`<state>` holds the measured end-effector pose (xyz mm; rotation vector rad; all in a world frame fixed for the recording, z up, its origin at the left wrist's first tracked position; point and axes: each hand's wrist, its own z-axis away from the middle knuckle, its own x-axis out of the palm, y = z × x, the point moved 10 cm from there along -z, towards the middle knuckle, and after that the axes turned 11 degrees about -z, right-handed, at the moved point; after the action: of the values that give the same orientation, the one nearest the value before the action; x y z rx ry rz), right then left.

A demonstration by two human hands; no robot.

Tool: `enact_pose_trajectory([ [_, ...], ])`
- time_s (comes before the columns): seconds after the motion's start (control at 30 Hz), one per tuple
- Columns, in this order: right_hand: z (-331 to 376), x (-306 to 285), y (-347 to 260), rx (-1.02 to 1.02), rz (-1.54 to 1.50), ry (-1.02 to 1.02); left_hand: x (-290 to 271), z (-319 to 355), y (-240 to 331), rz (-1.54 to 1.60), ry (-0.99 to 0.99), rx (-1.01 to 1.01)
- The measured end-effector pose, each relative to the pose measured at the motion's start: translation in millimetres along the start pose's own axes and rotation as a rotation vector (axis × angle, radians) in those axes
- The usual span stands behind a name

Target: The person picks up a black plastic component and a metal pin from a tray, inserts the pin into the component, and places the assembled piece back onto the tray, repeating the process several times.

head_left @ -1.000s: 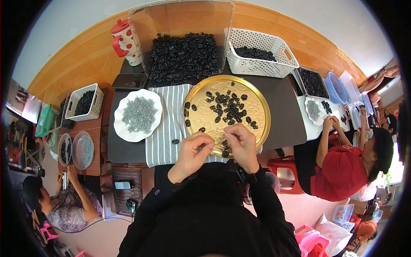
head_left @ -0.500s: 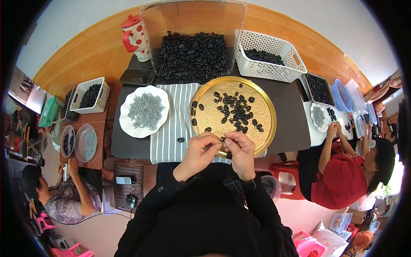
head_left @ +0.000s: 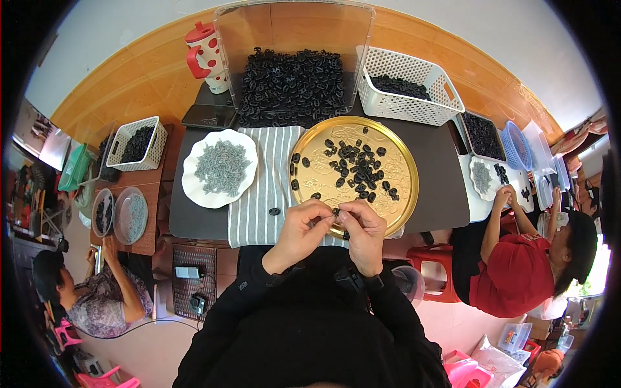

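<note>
Over the near rim of the round gold tray [head_left: 402, 200], my left hand [head_left: 300, 234] and my right hand [head_left: 363, 234] meet with pinched fingers. Between their fingertips is a small black plastic part [head_left: 336, 211], mostly covered by the fingers. A second black piece [head_left: 346, 235] shows under my right hand's fingers. Several black oval parts [head_left: 359, 167] lie loose in the tray, heaped near its middle. To the left, a scalloped white plate [head_left: 193, 189] holds a pile of small grey pieces [head_left: 222, 168]. One black oval part [head_left: 274, 211] rests on the striped cloth [head_left: 253, 220].
At the back, a clear bin [head_left: 291, 29] holds a mass of black parts, beside a white perforated basket [head_left: 404, 110]. A spotted tumbler [head_left: 207, 57] and a dark phone [head_left: 208, 116] stand back left. Two people [head_left: 521, 265] [head_left: 107, 291] work at side tables.
My right hand's fingers have shifted slightly at the pinch. The black part stays between my fingertips, and the whole view has moved by only a hair.
</note>
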<state>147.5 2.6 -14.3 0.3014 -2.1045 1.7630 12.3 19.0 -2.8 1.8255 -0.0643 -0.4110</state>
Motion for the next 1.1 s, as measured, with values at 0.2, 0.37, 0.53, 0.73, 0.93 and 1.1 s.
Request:
enact_pose_trajectory([
  [0.2,-0.3,5.4,-10.1,-0.095,0.127,-0.026,-0.2,0.9,-2.9,0.041,0.013,-0.012],
  [0.37,-0.2,17.2,-27.1,-0.194,0.288,-0.110,-3.6,2.4,-2.5,0.053,0.007,-0.018],
  [0.53,1.4,31.0,-36.7,-0.267,0.450,-0.246,-3.0,1.8,-6.6,0.124,0.014,-0.061],
  [0.73,4.8,32.1,-36.3,-0.275,0.456,-0.263,-0.9,4.1,-13.2,0.145,0.010,-0.092],
  [0.93,4.7,2.6,-26.7,-0.155,0.354,-0.138,-18.6,-0.2,8.1,0.008,0.054,-0.099],
  [1.1,1.7,-45.1,-17.5,-0.011,0.033,0.105,-72.5,-6.5,23.3,-0.665,0.276,0.112],
])
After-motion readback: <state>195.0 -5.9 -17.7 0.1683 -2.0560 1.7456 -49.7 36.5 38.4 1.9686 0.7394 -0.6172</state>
